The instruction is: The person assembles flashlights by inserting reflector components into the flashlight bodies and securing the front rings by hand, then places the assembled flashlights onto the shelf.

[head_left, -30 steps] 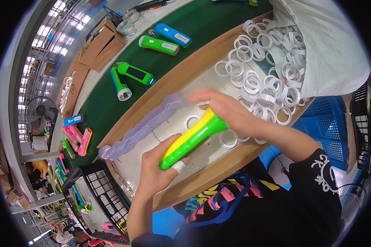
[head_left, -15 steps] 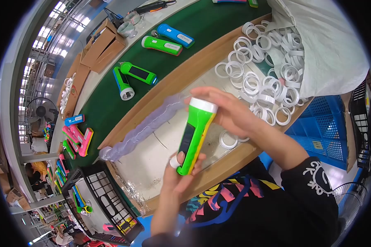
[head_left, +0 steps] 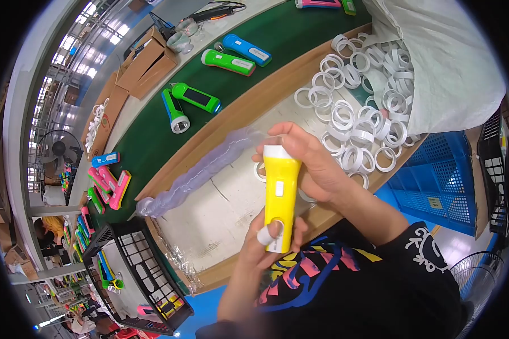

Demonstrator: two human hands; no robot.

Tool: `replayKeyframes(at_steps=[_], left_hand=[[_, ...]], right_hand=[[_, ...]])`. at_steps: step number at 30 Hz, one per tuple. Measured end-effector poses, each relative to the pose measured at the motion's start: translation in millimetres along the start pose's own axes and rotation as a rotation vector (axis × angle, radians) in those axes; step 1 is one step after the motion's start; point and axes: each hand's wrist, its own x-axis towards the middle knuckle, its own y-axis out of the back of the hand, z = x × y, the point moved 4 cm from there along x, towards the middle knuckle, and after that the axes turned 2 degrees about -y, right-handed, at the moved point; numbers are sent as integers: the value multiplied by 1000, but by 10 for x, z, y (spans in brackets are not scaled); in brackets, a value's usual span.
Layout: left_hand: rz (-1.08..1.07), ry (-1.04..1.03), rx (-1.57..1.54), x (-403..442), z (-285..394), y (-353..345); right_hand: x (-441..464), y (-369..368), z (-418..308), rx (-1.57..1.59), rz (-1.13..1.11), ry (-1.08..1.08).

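Observation:
A flashlight with its yellow side facing up and a white ring at its head stands nearly upright between my two hands. My left hand is wrapped round its lower end, thumb on the yellow face, with a white band on the thumb. Fingers of my right hand close round the white head end from behind. Beneath the hands lies a shallow cardboard tray. Many loose white rings are heaped in its right part. A strip of clear stacked plastic pieces runs along its far side.
Several flashlights lie on the green belt beyond the tray. A black crate stands at the lower left, a blue basket at the right. A pale sack covers the tray's far right corner. A cardboard box sits behind the belt.
The flashlight has turned from its green side, with the dark panel, to its yellow side and is more upright. Both hands still hold it; my left hand has moved right. Belt flashlights have shifted slightly right.

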Motion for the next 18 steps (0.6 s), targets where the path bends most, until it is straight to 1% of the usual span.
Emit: replayKeyframes(at_steps=[1,2,3,4,5,6,7,8,9,10,11,12,13,14,15,16,18], left_hand=[[111,-24,110,7,6,-82],[112,-28,106,5,-5,-67],[49,-3,128,-3,-34,-63],[-14,22,150,-12,-51,-90],[18,35,100,-52,-84,-193],[-79,101,-94,-83,-143,-245],[-178,167,-287,-127,-200,-297],[-215,197,-420,-160,-286,-381],[-216,195,-425,-145,-278,-393],[-158,144,-244,-123,-251,-361],[-99,96,-63,-107,-207,-330],[3,61,141,-81,-138,-287],[3,57,139,-58,-111,-256],[132,-29,540,-31,-57,-165],[267,-106,939,-37,5,-112],[309,-273,1164,-7,89,-170],[350,-310,1186,48,67,-136]], right_hand=[[-18,-5,4,-35,-19,4],[-30,-12,9,-71,-38,8],[-37,-9,19,-73,-40,3],[-44,-16,9,-77,-69,56],[-53,-22,2,-81,-96,111],[-51,-6,35,-83,-97,109],[-52,-23,88,130,-222,86],[-76,-49,120,347,-342,65],[-102,-64,108,376,-363,77],[-107,-60,85,376,-360,72],[-109,-33,59,288,-311,59],[-113,4,36,196,-264,46],[-113,94,46,87,-253,104],[-99,116,68,84,-255,98],[-115,148,91,67,-194,152],[-125,180,105,46,-135,204],[-108,201,108,24,-87,198]])
